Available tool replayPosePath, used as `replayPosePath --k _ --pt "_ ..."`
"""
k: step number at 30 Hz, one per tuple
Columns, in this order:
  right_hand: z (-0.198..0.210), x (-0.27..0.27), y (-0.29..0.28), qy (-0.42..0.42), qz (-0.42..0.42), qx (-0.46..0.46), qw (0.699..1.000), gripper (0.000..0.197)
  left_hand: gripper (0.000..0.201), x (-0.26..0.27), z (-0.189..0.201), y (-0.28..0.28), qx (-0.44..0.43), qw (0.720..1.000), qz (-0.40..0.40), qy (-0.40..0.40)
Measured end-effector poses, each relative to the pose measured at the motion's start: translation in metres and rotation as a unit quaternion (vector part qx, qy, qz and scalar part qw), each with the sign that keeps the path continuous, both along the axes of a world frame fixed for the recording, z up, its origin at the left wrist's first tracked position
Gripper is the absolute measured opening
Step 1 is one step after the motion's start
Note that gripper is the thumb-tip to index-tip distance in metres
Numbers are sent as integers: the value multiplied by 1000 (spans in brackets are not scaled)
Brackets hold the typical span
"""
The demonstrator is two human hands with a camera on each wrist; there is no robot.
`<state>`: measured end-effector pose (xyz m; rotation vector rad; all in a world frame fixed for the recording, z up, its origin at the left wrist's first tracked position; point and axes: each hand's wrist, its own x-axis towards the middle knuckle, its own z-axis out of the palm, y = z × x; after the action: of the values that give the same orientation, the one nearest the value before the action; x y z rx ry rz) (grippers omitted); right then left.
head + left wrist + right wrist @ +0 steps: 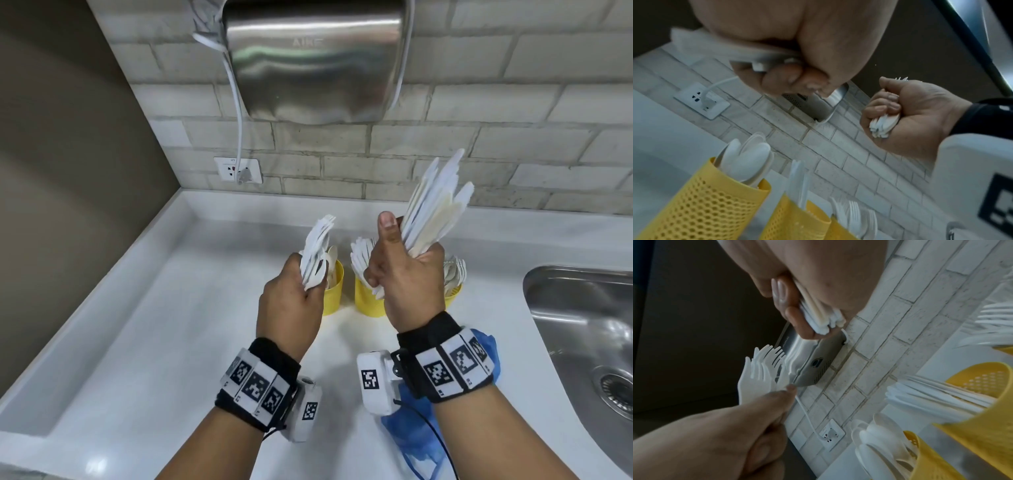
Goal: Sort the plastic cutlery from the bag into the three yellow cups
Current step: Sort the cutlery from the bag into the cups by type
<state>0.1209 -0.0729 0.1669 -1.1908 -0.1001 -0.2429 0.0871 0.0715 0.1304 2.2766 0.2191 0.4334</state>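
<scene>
My left hand grips a fan of white plastic forks by the handles, tines up, just in front of the left yellow cup, which holds spoons. My right hand grips a thick bundle of long white and cream knives, blades up, over the middle yellow cup, which holds knives. The right yellow cup is partly hidden behind that hand and holds forks. The blue bag lies under my right forearm.
The cups stand in a row on a white counter. A steel sink is at the right. On the brick wall behind hang a metal hand dryer and a socket with its cord plugged in.
</scene>
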Motion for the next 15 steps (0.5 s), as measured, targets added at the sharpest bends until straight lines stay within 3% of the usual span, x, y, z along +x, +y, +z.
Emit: replayPosePath --k 5,10,15 --pt "-1 0 -7 17 1 -16 1000 45 19 -3 1 -4 129 991 25 -1" --pt "-3 -2 -8 4 14 -81 997 36 14 -3 3 -6 145 989 29 14" --pt "6 -3 0 -25 -19 -172 985 16 17 -3 2 -7 147 988 29 28"
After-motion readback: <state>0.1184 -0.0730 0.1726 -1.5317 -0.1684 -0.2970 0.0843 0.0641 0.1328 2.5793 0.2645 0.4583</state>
